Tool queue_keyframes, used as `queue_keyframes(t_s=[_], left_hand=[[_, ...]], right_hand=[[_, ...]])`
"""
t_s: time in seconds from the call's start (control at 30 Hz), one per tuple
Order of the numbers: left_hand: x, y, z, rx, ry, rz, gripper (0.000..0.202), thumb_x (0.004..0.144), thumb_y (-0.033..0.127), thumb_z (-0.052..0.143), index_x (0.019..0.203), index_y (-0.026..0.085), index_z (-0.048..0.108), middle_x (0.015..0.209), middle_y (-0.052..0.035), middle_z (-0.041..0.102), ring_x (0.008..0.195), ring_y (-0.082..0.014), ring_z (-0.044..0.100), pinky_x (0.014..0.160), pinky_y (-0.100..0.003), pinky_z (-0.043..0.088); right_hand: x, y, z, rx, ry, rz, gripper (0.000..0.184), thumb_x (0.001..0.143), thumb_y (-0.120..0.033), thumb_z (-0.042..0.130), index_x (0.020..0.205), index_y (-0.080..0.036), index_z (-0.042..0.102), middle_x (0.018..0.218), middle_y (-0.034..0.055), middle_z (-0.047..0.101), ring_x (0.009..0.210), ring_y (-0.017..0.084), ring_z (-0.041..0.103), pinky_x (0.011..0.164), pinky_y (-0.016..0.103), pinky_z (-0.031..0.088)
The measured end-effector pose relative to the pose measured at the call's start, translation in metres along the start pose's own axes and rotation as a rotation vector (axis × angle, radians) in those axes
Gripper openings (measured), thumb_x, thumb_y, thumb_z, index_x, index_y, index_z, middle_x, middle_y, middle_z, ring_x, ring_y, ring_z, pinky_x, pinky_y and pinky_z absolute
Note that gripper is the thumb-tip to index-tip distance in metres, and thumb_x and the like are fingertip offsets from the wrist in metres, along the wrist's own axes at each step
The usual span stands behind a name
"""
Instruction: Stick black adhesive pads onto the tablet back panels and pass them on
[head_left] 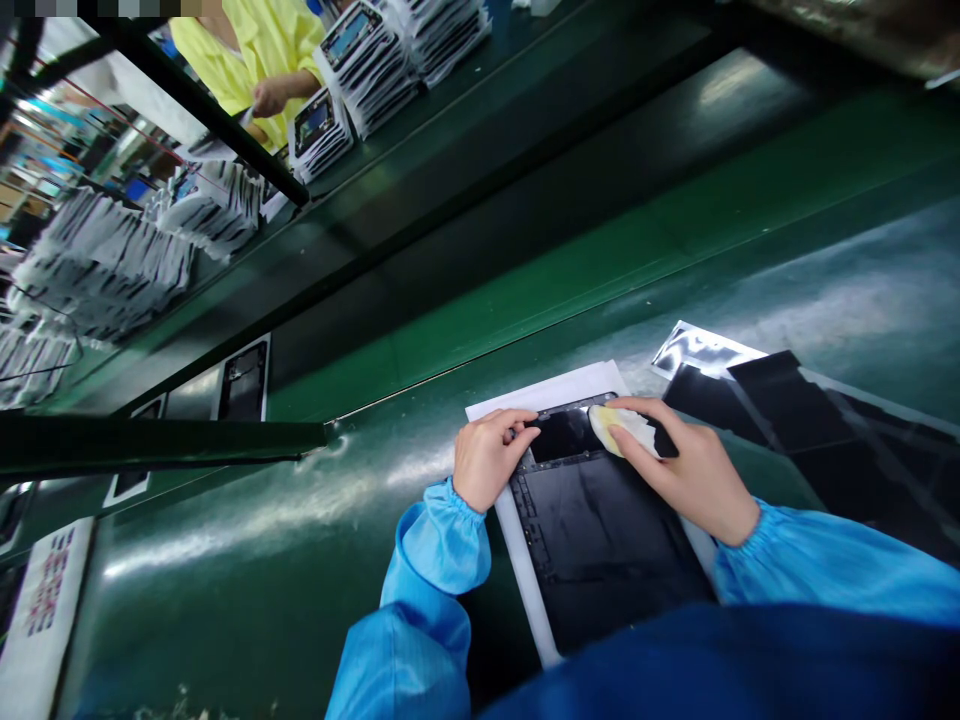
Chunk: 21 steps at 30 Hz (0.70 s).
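A black flat panel (600, 530) lies on a white sheet (517, 545) on the green bench in front of me. My left hand (487, 455) rests curled on the panel's upper left edge, fingertips pressing it down. My right hand (686, 465) presses a pale yellow-white cloth pad (619, 428) against the panel's top right part, fingers closed over it. Both arms wear blue sleeves.
Dark glossy sheets (810, 420) lie to the right of the panel. A dark conveyor strip (525, 230) runs across beyond the bench. Stacks of white trays (367, 70) stand at the far side, where another person in yellow (255, 60) works. A black rail (150, 440) crosses at left.
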<state>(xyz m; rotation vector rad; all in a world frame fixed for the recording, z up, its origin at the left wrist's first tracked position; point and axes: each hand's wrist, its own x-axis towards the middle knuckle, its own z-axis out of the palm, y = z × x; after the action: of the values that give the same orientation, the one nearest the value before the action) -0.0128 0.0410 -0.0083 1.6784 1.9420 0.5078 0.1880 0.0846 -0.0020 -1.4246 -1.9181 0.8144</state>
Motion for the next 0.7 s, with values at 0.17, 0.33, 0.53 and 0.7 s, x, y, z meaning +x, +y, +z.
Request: queue_keyframes(t_s=[0.17,0.33,0.53,0.7], left_hand=[[-0.0010,0.0008,-0.0003,0.038,0.001,0.005,0.017,0.082,0.020,0.070,0.098,0.027,0.073,0.079,0.0058,0.070,0.064,-0.0076,0.060,0.065,-0.019,0.046],[-0.0017,-0.0004,0.0000,0.059,-0.003,0.013,0.017,0.084,0.022,0.069,0.099,0.027,0.073,0.081,0.0058,0.071,0.066,-0.0075,0.060,0.066,-0.019,0.047],[-0.0017,0.0012,-0.0010,0.061,-0.003,0.007,0.017,0.083,0.021,0.070,0.099,0.027,0.073,0.081,0.0059,0.071,0.065,-0.0078,0.060,0.065,-0.020,0.046],[-0.0021,0.0038,-0.0014,0.083,-0.003,-0.005,0.017,0.083,0.022,0.069,0.099,0.028,0.073,0.082,0.0053,0.071,0.067,-0.0080,0.061,0.066,-0.020,0.047]], right_hand=[[-0.0001,0.0019,0.0006,0.001,-0.012,-0.003,0.021,0.065,-0.031,0.045,0.085,-0.025,0.051,0.081,-0.0002,0.065,0.021,0.002,0.030,0.034,0.023,0.036],[0.0000,0.0003,-0.0002,0.000,-0.008,0.000,0.021,0.065,-0.031,0.045,0.084,-0.025,0.051,0.080,-0.0001,0.065,0.020,0.002,0.030,0.034,0.024,0.035],[0.0005,0.0003,-0.0005,-0.001,-0.010,0.006,0.021,0.065,-0.032,0.045,0.084,-0.025,0.051,0.078,-0.0003,0.065,0.020,0.002,0.029,0.034,0.023,0.035],[-0.0001,0.0014,0.0004,-0.006,-0.012,0.006,0.021,0.065,-0.031,0.045,0.084,-0.025,0.051,0.078,-0.0007,0.064,0.020,0.002,0.030,0.035,0.023,0.036]])
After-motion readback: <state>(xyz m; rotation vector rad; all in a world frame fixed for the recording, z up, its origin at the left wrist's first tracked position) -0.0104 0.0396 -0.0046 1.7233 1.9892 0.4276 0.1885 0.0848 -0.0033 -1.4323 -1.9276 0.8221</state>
